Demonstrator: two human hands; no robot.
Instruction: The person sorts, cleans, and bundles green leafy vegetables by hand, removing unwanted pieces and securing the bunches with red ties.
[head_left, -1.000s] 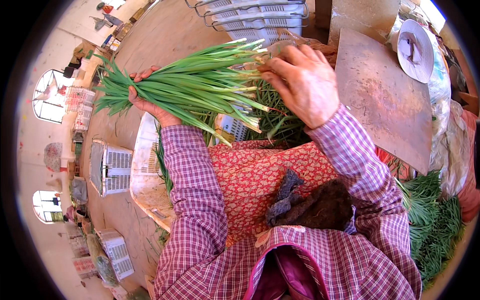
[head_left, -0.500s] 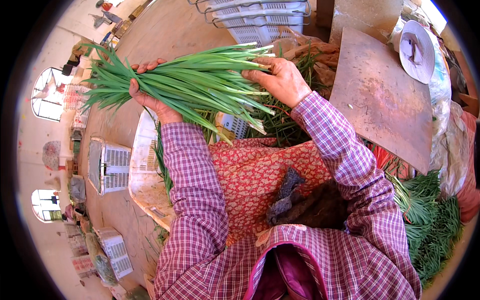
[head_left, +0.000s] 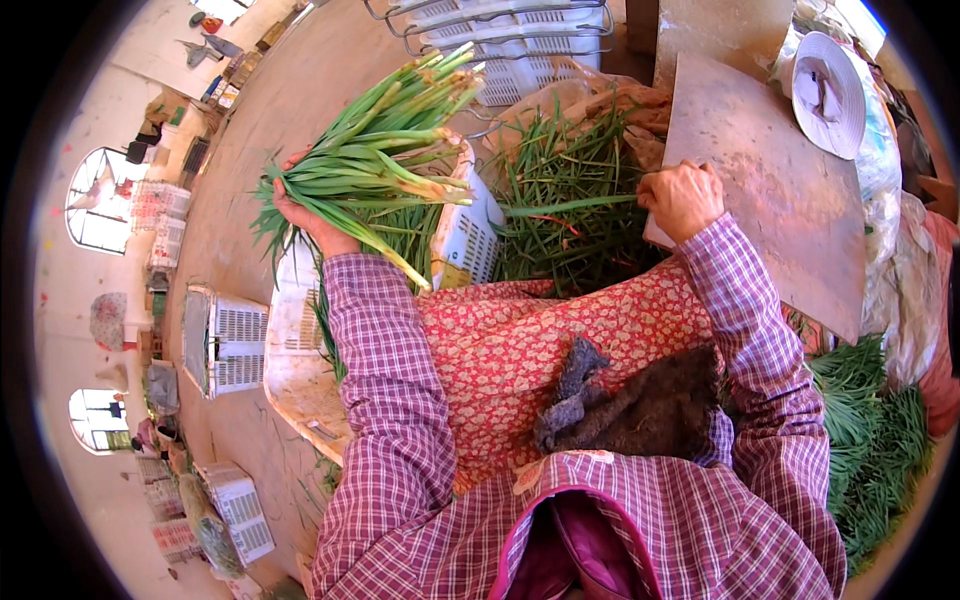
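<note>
A bunch of long, flat green leaves with pale stem ends, probably garlic chives (head_left: 390,150), fans out up and to the right from my left hand (head_left: 322,228). The fingers of that hand wrap round its leafy end. My right hand (head_left: 685,202) is apart from the bunch, closed at the left edge of a worn brown board (head_left: 770,190). From its fingers a single green leaf (head_left: 580,206) stretches left above a heap of loose green leaves (head_left: 565,165). A white plastic crate (head_left: 478,232) stands between the bunch and that heap.
A red floral cloth (head_left: 560,330) covers my lap, with a dark rag (head_left: 640,405) on it. Left of my left forearm is a dirty white tub (head_left: 300,370). Stacked white crates (head_left: 505,50) stand ahead. At right lie a pale hat (head_left: 828,95) and bundled greens (head_left: 870,450).
My right hand has left the stem ends and moved right, a leaf now trailing from it. The bunch in my left hand has tilted, its stem ends higher and spread apart.
</note>
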